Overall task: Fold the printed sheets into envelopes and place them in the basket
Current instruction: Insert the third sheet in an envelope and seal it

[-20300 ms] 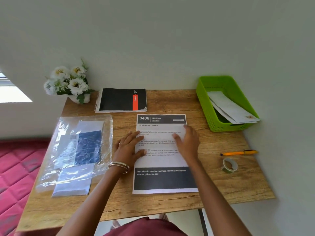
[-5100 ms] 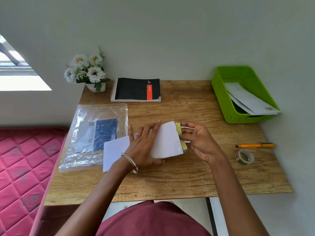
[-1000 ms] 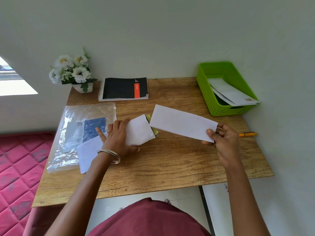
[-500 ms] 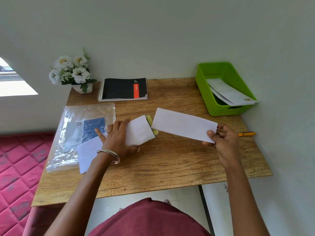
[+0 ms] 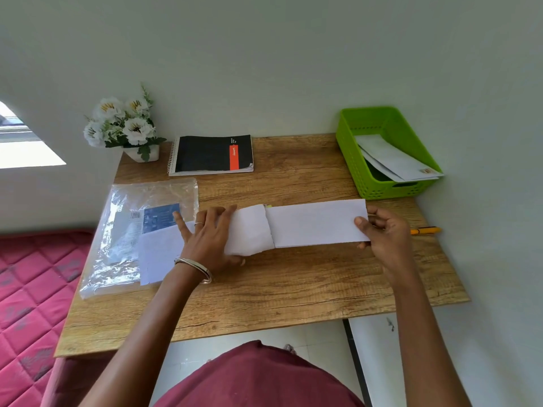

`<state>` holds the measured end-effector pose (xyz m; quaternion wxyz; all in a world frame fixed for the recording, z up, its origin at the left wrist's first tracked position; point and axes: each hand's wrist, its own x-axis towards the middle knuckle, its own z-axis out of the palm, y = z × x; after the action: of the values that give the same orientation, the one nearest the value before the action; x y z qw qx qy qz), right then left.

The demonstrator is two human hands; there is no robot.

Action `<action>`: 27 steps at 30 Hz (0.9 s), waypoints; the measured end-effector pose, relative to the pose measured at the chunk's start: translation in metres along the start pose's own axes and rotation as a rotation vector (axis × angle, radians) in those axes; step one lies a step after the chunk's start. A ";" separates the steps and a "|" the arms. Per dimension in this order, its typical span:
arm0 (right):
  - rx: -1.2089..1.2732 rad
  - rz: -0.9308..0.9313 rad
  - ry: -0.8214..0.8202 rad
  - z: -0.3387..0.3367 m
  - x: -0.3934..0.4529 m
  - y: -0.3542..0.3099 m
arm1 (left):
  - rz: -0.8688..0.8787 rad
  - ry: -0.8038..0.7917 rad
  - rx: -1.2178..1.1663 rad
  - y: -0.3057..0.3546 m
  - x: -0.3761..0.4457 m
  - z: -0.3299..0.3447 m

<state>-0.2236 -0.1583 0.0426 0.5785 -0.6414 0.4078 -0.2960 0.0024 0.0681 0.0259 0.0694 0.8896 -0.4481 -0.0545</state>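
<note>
Two hands share the job: the left hand grips the envelope so its mouth gapes, while the right hand pinches the folded sheet, feeding it in.

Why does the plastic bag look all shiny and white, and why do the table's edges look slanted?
Head view: daylight glares off the crinkled plastic bag, whitening patches so its contents are hard to read; the window patch at left is blown out white; the wide-angle lens makes the table edges splay outward.
</note>
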 end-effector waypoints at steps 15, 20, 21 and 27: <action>-0.081 -0.206 -0.008 0.079 -0.036 -0.003 | 0.135 0.001 -0.098 0.036 0.000 0.002; -0.176 -0.172 -0.145 0.088 -0.037 0.004 | 0.149 -0.002 -0.105 0.039 -0.002 0.001; -0.171 -0.125 -0.178 0.090 -0.037 0.004 | 0.154 -0.003 -0.107 0.040 -0.002 0.001; -0.093 0.023 -0.386 0.091 -0.037 -0.001 | 0.158 -0.022 -0.091 0.046 -0.003 -0.002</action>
<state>-0.1640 -0.0805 0.0327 0.6190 -0.7075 0.3101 -0.1417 -0.0353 0.0442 0.0360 0.1087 0.8468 -0.5147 -0.0787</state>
